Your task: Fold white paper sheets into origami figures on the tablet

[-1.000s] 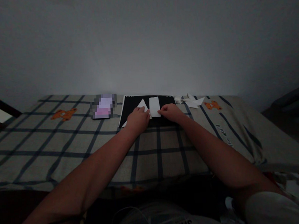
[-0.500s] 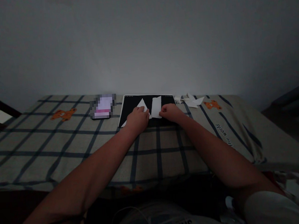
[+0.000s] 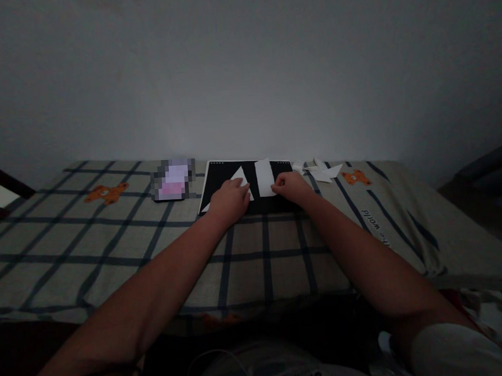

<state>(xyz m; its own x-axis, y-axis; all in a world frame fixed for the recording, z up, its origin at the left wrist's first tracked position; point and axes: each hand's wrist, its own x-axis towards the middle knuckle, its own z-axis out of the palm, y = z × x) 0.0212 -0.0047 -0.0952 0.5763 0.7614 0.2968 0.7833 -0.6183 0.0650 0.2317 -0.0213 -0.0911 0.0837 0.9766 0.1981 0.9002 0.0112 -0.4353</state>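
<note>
On a black board with a pale rim (image 3: 217,178) lie two pieces of white paper. My left hand (image 3: 230,199) rests over the triangular folded paper (image 3: 242,176), fingers stretched across it and hiding its middle. To its right is a white paper strip (image 3: 264,179), roughly rectangular, its far end near the board's back edge. My right hand (image 3: 291,187) pinches the strip's lower right edge between thumb and fingers. The strip and the triangle lie apart, with black board between them.
A phone (image 3: 173,179), blurred out, lies left of the board. Folded white paper pieces (image 3: 323,170) lie to the right. A checked cloth with bear prints (image 3: 246,255) covers the table, which meets a grey wall (image 3: 245,76). White scraps (image 3: 497,315) show at lower right.
My right hand has shifted the paper strip slightly right and away from me, widening the gap to the triangle. My left hand stays nearly still on the triangular paper.
</note>
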